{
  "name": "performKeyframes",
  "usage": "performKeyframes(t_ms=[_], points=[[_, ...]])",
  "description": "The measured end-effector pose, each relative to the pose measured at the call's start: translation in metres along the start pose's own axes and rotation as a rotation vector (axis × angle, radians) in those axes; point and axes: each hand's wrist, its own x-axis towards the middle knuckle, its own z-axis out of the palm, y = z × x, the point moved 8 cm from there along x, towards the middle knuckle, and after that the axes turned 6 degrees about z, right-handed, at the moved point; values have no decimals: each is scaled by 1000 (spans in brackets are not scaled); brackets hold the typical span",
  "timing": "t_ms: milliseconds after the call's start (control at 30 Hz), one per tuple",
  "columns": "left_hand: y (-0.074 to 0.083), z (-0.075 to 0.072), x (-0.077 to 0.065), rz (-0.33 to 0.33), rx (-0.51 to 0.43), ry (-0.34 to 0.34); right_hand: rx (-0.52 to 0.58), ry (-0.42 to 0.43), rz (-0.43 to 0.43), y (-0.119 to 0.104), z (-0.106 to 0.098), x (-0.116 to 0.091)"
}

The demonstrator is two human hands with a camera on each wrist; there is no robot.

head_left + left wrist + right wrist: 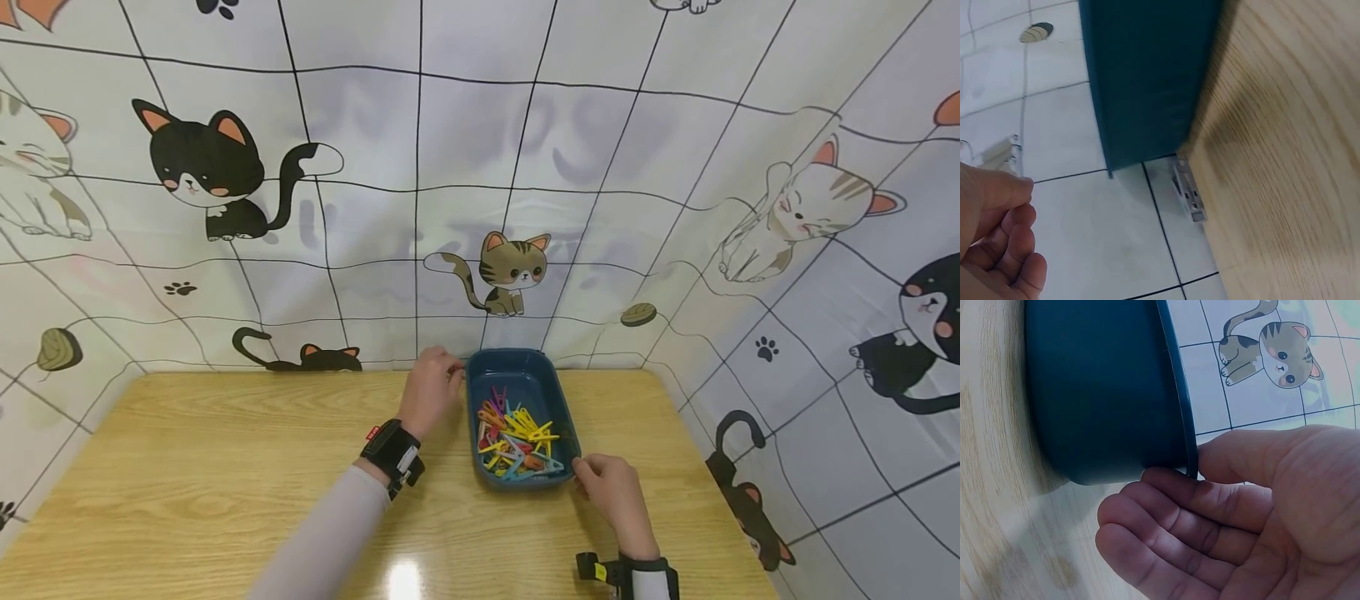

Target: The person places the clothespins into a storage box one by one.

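Note:
A dark blue plastic bin [522,372] stands on the wooden table, its long side running away from me. Inside lie several small clothespins [534,429] in yellow, orange, red, purple and light blue, heaped toward the near end. My right hand [617,500] pinches the rim at the near right corner. In the right wrist view, its thumb [1232,453] lies at the rim and the index finger bends under it outside. My left hand [429,392] is beside the far left corner. The left wrist view shows its fingers [1019,244] loosely curled, apart from the bin wall [1147,81].
The wooden table [247,475] meets a white gridded wall sheet [375,225] with printed cats just behind the bin. Another sheet-covered wall [832,392] rises along the right side. A small greyish metal-looking piece [1189,190] shows at the table's edge in the left wrist view.

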Motion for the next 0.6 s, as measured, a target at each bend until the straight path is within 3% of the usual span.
performKeyframes(t_ms=[367,600], points=[[-21,29,16,-20,40,-95,14,2,6,0,-1,0],[-30,47,19,13,120,-151,11,8,-5,1,-1,1]])
